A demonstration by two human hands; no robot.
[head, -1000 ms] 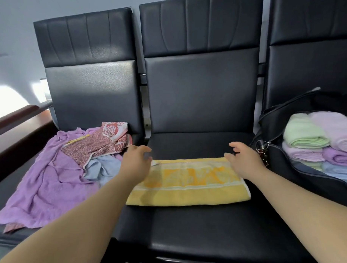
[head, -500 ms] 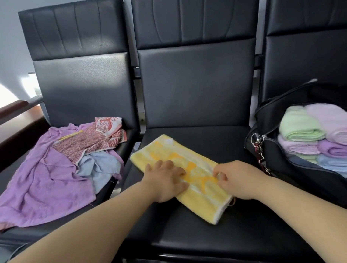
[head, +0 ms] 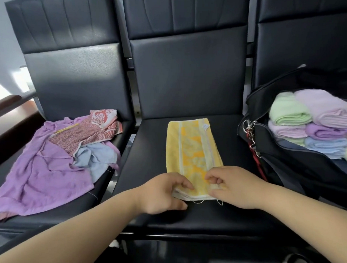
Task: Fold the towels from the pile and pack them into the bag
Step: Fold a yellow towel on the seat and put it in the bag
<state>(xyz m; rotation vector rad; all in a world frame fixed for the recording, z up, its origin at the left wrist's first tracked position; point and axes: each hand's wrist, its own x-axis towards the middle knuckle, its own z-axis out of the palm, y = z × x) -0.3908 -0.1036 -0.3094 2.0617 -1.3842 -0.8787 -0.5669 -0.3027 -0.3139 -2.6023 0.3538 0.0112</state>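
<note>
Yellow patterned towel (head: 191, 149), folded long, lay on the black bench (head: 152, 150); left hand (head: 162, 192) and right hand (head: 233, 186), close together, each pinched its near end.

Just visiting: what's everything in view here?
chairs: three, black, in a row
yellow towel: one, yellow and orange, folded on the middle chair
unfolded towels: at least three, purple, red-patterned, light blue, heaped on the left chair
bag: one, black, open on the right chair
folded towels: several, green, lilac, purple, blue, stacked in the bag
metal clip: one, silver, on the bag, beside the middle chair
left hand: one, pinching the yellow towel's near end
right hand: one, pinching the same end
</note>
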